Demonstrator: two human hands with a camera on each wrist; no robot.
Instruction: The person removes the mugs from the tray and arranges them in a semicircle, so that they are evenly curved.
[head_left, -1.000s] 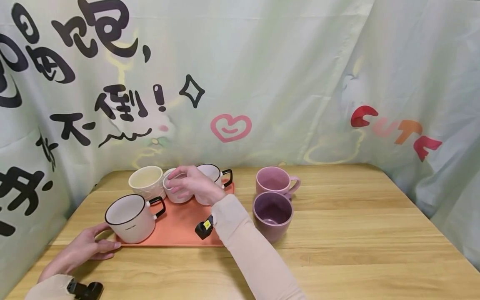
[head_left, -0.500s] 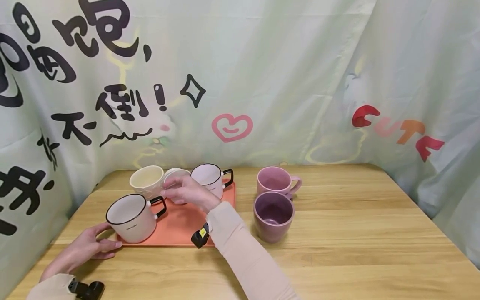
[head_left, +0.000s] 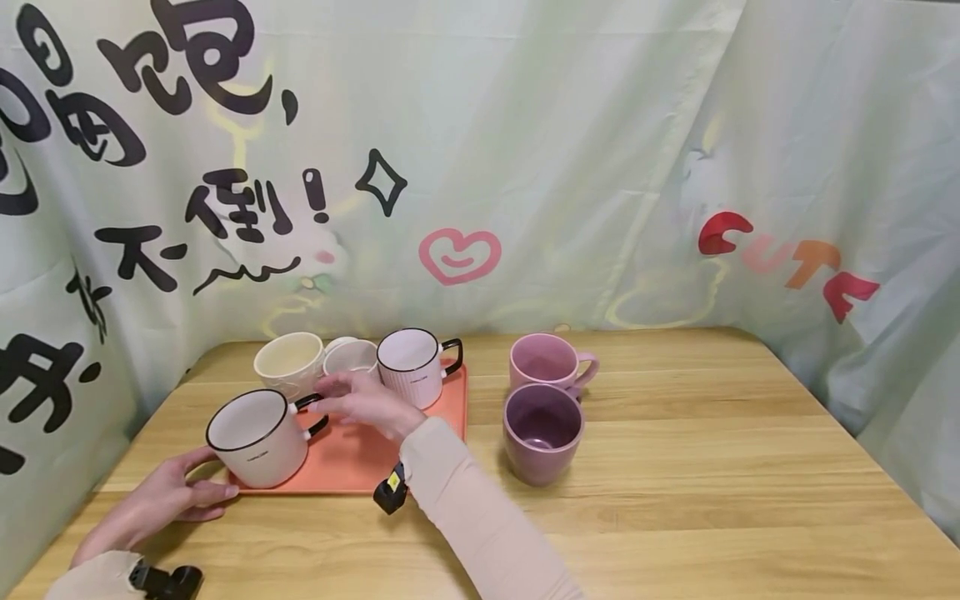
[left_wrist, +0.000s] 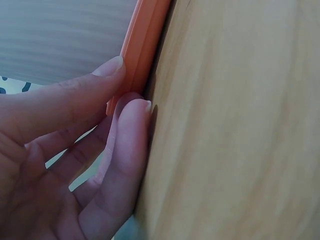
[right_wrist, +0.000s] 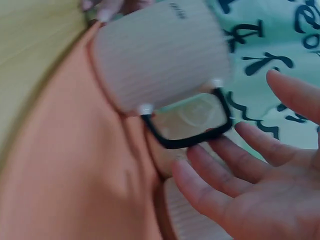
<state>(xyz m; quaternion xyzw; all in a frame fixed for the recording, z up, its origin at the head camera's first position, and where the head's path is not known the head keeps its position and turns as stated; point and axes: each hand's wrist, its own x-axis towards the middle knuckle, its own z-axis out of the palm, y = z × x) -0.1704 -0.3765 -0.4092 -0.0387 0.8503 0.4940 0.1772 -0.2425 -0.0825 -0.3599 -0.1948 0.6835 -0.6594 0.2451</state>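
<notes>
My left hand is at the near left corner of an orange tray. In the left wrist view its thumb lies on the tray rim and other fingers bend under it, pinching the edge. My right hand reaches over the tray, fingers spread and holding nothing. Its fingertips are at the black handle of the large white mug; whether they touch it I cannot tell. Behind the hand stand a cream cup, a whitish cup and a smaller black-rimmed white mug.
Right of the tray, a pink mug and a dark purple mug stand close together on the wooden table. A printed curtain hangs along the table's back and sides.
My right hand has moved left and nearer, from the whitish cup at the back to the large white mug's handle, uncovering the cups behind. My left hand has stayed at the tray corner.
</notes>
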